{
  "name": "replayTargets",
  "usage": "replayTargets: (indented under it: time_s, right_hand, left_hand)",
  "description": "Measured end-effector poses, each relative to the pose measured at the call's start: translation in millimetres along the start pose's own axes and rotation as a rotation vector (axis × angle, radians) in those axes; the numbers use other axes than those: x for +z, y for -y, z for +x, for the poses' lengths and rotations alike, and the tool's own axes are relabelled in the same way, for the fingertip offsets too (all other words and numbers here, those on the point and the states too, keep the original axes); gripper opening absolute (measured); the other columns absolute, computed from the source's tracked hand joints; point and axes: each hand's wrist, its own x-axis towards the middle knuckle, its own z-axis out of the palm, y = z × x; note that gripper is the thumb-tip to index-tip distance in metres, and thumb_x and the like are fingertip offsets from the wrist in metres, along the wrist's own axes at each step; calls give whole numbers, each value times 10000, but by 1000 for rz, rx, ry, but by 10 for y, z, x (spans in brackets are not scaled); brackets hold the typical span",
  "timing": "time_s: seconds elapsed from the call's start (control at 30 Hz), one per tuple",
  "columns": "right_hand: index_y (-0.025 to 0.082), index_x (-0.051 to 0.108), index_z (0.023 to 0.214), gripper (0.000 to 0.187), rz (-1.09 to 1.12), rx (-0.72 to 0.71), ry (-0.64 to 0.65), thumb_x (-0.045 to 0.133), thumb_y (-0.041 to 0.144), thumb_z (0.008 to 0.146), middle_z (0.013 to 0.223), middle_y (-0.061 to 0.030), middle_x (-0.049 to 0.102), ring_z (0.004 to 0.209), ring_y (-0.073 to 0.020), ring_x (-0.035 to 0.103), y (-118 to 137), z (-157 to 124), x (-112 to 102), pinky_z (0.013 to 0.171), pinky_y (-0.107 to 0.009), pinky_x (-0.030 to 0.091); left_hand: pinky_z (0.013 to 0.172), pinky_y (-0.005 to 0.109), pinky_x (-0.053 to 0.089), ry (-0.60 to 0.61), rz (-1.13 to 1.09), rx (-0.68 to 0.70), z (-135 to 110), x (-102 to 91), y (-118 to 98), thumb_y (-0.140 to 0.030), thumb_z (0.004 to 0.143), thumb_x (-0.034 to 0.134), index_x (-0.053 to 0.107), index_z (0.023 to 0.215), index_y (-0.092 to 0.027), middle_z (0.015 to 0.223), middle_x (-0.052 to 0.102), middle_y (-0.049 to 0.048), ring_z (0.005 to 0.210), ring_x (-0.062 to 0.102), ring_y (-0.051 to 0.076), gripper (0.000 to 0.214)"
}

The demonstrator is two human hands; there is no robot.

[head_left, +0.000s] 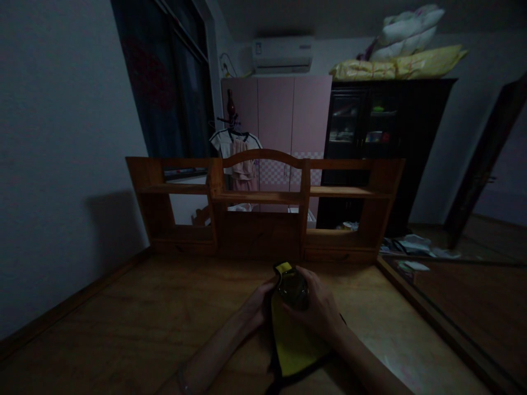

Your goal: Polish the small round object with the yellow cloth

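A yellow cloth with a dark edge (pixel 294 343) lies on the wooden desk (pixel 144 323) in front of me. On its far end sits a small dark roundish object (pixel 293 289), too dim to name. My right hand (pixel 319 307) curls around that object from the right. My left hand (pixel 258 304) grips the cloth's left edge beside the object. Both sets of fingers are closed.
A wooden shelf unit (pixel 263 203) stands along the desk's far edge. A grey wall (pixel 61 164) lies to the left. Beyond are a pink wardrobe (pixel 288 120), a dark cabinet (pixel 382 137) topped with bedding, a clothes stand (pixel 234 148), and papers on the floor (pixel 411 247).
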Motion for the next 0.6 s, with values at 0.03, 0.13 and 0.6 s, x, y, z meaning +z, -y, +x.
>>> replayTargets:
  time_s: [0.03,0.13,0.6]
  right_hand:
    - [227,352,1334,771,0,3,6,723,374,675,1246,-113,528,1126,-287,532,-9,1,-6,932,-453,483]
    - [223,340,1345,789,-8,-2,33,729,368,674,1259,-119,512,1136,-289,519,-33,-6,-15,941,-453,475]
    - [221,331,1361,816,32,-17,90,734,390,672,1282,-117,487,1170,-285,486,11,-19,0,974,-442,449]
  left_hand:
    - [747,261,491,34,8,10,0,-6,-2,-199,797,613,662,1002,-93,885,722,86,772,659,190,237]
    - [760,264,490,85,33,45,29,-46,-6,-172,773,637,664,996,-104,893,726,88,780,665,184,235]
    - [850,287,494,23,-13,-14,89,-98,-27,-263,796,639,646,1008,-67,945,725,115,843,676,199,289]
